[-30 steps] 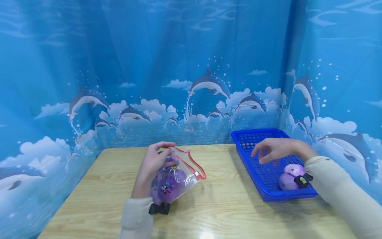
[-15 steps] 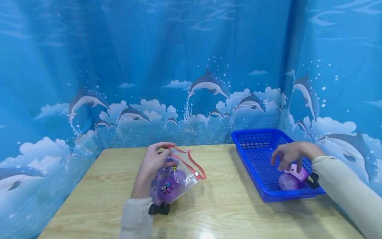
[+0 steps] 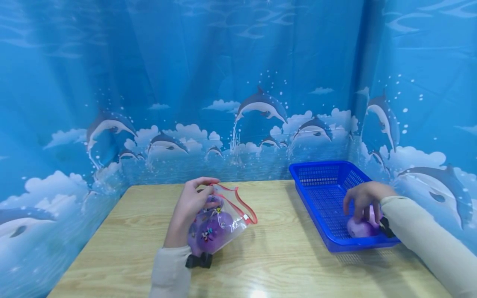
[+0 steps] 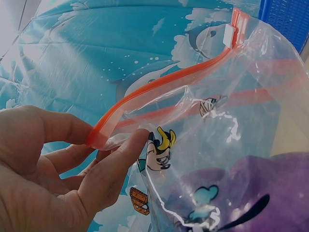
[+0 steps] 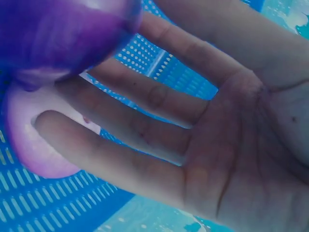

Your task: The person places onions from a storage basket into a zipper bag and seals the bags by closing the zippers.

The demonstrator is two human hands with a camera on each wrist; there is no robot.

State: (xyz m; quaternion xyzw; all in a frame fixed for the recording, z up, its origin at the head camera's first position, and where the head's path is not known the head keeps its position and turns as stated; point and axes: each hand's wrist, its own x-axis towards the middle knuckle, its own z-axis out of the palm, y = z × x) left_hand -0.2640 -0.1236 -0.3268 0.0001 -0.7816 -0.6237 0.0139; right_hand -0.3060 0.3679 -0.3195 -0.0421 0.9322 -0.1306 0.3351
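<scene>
Purple toys (image 3: 359,227) lay at near right corner of blue basket (image 3: 320,194), at 3 o'clock on wooden table (image 3: 279,256). Right hand (image 3: 363,199) reached down over them, fingers (image 5: 120,164) spread and only lightly bent, resting on rounded surface; no closed grasp visible. Left hand (image 3: 190,207) pinched red zip edge of clear printed bag (image 3: 223,219) at table centre, mouth held open, purple toys (image 3: 208,234) inside. Judgement: toys appeared light, smooth, possibly slippery; softness could not be told. Recommended hold: wrap fingers across widest part.
</scene>
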